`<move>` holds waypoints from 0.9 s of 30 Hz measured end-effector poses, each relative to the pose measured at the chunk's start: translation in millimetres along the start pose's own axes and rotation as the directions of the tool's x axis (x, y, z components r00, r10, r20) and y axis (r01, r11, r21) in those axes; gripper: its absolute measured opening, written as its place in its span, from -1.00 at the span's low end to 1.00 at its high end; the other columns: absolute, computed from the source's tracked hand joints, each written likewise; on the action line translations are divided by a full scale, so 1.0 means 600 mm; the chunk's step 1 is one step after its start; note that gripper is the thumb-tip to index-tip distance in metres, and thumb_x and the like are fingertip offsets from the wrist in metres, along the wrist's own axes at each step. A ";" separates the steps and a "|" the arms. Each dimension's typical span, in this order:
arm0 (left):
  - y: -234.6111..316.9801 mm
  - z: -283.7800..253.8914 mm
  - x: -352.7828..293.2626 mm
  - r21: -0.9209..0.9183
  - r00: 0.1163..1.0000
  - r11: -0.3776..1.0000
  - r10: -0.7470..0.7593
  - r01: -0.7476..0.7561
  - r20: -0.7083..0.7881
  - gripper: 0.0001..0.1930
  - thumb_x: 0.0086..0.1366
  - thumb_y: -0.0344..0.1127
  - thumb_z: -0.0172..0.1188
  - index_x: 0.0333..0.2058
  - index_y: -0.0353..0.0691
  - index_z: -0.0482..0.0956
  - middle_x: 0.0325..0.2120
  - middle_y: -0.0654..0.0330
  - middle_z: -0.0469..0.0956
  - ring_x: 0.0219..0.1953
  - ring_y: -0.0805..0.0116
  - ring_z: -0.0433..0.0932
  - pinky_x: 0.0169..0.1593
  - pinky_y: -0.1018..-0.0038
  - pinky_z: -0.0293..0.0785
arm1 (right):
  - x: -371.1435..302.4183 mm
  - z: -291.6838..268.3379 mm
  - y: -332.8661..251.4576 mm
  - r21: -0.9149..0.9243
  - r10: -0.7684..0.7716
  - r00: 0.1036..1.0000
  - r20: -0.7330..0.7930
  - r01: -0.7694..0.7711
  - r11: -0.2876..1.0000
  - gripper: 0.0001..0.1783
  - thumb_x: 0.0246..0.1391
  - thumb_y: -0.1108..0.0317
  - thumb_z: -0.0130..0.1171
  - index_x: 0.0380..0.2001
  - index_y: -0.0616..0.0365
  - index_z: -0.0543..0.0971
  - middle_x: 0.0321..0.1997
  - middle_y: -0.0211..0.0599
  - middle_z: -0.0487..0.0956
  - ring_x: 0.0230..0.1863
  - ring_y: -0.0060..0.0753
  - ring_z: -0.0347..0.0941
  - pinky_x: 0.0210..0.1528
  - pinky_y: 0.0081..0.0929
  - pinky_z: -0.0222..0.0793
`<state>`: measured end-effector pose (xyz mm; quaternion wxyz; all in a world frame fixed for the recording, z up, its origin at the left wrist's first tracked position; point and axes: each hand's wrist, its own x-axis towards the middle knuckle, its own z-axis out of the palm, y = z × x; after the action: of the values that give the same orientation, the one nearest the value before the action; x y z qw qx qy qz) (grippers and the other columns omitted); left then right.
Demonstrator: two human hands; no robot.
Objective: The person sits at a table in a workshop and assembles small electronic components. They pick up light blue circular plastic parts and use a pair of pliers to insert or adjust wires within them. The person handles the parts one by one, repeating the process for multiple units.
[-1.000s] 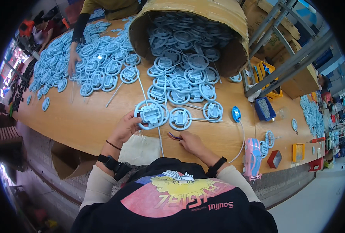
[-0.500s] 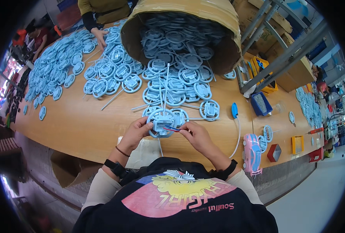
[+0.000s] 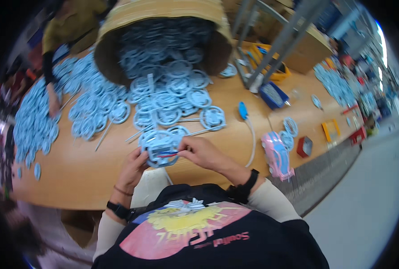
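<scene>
In my left hand [image 3: 134,167] is a light blue plastic toy steering wheel [image 3: 153,142], its rim gripped at the left side between thumb and fingers. It lies tilted above the table's front edge, with a boxy recess at its centre facing me. Red and dark blue wires [image 3: 167,155] cross this recess. My right hand [image 3: 200,152] pinches the wires by the wheel's right side; motion blur hides their exact ends. Just beyond both hands, more steering wheels [image 3: 168,112] of the same kind, some with long pale rods, are heaped on the table.
A large cardboard drum [image 3: 163,15] on its side spills wheels. A co-worker's hand [image 3: 53,104] is at the left heap [image 3: 35,130]. Rightward are a white cable [image 3: 252,148] with a blue end, a pink toy car [image 3: 278,157], a blue bin [image 3: 273,95] and a red box [image 3: 304,146].
My view has turned, shifting the scene leftward in the picture. My right fingers have come closer to the wheel with the wires. The co-worker's hand has moved toward the left heap.
</scene>
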<state>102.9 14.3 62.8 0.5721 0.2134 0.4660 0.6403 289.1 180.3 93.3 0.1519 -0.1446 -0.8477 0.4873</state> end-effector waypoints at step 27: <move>-0.045 -0.033 0.064 -0.312 0.992 0.949 -0.005 -0.034 -0.124 -0.63 0.29 -0.19 -0.03 0.02 -0.20 0.30 -0.08 0.22 0.42 -0.08 0.40 0.43 -0.01 0.40 0.39 | 0.007 0.065 0.017 0.114 0.141 0.980 -0.142 -0.126 0.986 -0.85 -0.08 0.39 0.13 -0.46 0.22 0.41 -0.49 -0.14 0.51 -0.43 -0.11 0.45 -0.39 -0.31 0.32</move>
<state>91.6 40.8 21.0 0.5643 0.0832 0.3911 0.7223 270.6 156.1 66.4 0.1891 -0.2292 -0.7957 0.5277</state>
